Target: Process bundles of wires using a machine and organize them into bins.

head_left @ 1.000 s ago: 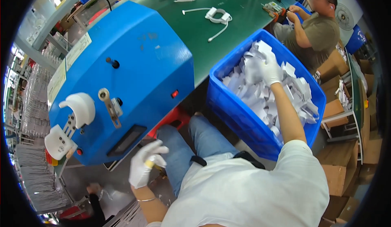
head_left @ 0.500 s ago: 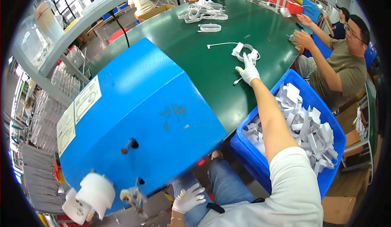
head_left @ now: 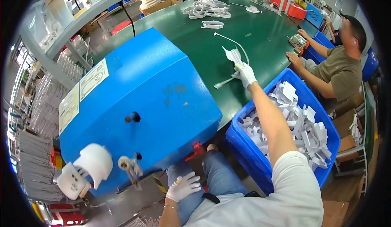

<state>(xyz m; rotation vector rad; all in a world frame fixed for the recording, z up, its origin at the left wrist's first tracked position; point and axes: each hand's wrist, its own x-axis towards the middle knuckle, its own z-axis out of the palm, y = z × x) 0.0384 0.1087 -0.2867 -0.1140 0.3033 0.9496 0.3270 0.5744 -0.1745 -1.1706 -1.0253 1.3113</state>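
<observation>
Your gloved right hand (head_left: 246, 73) is out over the green table (head_left: 269, 35), fingers pinched on a white cable (head_left: 233, 56) lifted above it, while your left hand (head_left: 183, 186) rests loosely open on your thigh.

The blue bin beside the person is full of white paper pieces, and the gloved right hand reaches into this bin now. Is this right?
Not quite. In the head view the blue bin does hold white paper pieces, but the gloved right hand is not in it: it is above the green table, holding a white cable.
</observation>
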